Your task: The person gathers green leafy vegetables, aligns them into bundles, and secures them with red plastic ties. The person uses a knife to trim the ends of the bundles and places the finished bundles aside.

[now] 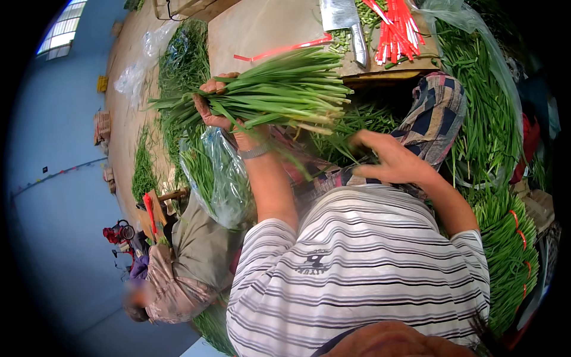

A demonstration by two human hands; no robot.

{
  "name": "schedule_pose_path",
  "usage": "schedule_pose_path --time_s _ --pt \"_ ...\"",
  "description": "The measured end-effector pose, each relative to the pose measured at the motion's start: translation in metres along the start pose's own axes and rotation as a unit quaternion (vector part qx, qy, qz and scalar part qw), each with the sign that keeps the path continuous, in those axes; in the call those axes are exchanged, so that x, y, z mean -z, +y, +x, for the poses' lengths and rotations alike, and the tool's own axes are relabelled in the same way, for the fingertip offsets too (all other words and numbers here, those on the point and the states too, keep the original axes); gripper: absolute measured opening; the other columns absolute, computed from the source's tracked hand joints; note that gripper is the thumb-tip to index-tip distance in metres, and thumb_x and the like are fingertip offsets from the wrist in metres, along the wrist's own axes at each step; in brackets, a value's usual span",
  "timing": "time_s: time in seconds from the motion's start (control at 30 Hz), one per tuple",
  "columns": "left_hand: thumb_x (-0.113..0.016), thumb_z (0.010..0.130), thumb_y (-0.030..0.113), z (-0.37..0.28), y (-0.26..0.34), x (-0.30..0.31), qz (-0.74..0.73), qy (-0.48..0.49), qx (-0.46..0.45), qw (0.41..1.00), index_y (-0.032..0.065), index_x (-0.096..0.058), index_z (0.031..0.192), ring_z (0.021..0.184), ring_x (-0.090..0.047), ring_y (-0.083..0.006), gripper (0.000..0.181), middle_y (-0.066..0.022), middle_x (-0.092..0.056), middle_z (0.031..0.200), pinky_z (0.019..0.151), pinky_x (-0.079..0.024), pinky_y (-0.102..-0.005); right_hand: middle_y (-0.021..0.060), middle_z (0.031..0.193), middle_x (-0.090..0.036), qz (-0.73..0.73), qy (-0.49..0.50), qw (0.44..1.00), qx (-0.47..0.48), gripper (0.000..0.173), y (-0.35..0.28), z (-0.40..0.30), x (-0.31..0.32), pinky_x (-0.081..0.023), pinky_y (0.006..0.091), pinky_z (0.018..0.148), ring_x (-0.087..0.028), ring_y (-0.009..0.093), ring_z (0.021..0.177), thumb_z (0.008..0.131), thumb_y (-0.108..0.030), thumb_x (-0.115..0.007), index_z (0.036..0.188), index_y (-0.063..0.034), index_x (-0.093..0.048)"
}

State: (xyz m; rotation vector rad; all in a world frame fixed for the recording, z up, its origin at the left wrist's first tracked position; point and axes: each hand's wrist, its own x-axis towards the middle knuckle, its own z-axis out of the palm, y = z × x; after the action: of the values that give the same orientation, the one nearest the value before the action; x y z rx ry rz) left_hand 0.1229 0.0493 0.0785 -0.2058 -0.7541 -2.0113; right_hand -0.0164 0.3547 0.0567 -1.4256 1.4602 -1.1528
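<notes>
A thick bunch of long flat green leaves, looking like garlic chives [285,89], is gripped in my left hand [218,105], its pale cut ends pointing right. My right hand [392,158] is apart from the bunch, over my lap, fingers spread and blurred; a few loose leaves are near its fingertips, and whether it touches them I cannot tell. Beyond the bunch, a red strip [285,48] lies across the board [254,26]. A metal cleaver [352,26] rests on the board among short cut stem pieces [369,20], beside a pile of red ties [397,33].
At right stand an open plastic bag of loose leaves [477,89] and bunches bound with red ties [504,250]. A clear bag of greens [223,178] is by my left forearm. Another person [192,267] sits at left. Loose greens [185,58] lie on the floor.
</notes>
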Motion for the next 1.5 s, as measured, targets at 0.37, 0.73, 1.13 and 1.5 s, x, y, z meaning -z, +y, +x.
schedule_pose_path --time_s 0.37,0.73,1.13,1.5 --pt "-0.047 0.095 0.034 0.002 -0.02 -0.01 -0.04 -0.028 0.01 0.999 0.0049 -0.057 0.079 0.072 -0.053 -0.0206 0.034 -0.0067 -0.055 0.073 0.075 -0.046 -0.04 0.0023 0.065 -0.061 0.263 0.032 0.962 -0.073 0.018 -0.02 0.025 -0.009 -0.043 0.0286 0.055 -0.052 0.012 0.056 0.088 -0.02 -0.058 0.089 -0.0026 -0.065" --pt "-0.05 0.094 0.029 -0.006 -0.023 -0.039 -0.071 -0.054 0.018 0.996 0.0057 -0.058 0.083 0.071 -0.052 -0.0194 0.027 -0.0068 -0.055 0.077 0.084 -0.044 -0.0396 0.0078 0.106 -0.057 -0.256 0.165 0.93 0.205 0.038 -0.034 0.027 0.043 -0.04 0.0387 0.079 -0.054 0.027 0.095 0.072 -0.012 -0.067 0.11 -0.015 -0.063" --pt "-0.049 0.093 0.029 -0.01 -0.035 -0.041 0.048 0.031 0.019 0.998 0.0072 -0.062 0.085 0.076 -0.058 -0.0213 0.027 -0.0065 -0.061 0.08 0.086 -0.047 -0.0398 0.0056 0.106 -0.055 -0.305 0.225 0.9 0.215 0.023 -0.019 0.062 0.005 -0.036 0.0411 0.083 -0.05 0.025 0.1 0.065 -0.018 -0.071 0.086 -0.0128 -0.062" --pt "-0.047 0.093 0.032 0.003 -0.004 -0.015 0.149 0.181 0.0 0.972 0.0007 -0.058 0.076 0.065 -0.057 -0.0235 0.037 -0.0126 -0.058 0.067 0.069 -0.049 -0.0386 0.0124 0.086 -0.061 -0.225 -0.203 0.953 -0.003 0.021 0.007 -0.014 0.015 -0.049 0.0406 0.073 -0.061 0.032 0.08 0.074 -0.015 -0.067 0.091 -0.0032 -0.061"
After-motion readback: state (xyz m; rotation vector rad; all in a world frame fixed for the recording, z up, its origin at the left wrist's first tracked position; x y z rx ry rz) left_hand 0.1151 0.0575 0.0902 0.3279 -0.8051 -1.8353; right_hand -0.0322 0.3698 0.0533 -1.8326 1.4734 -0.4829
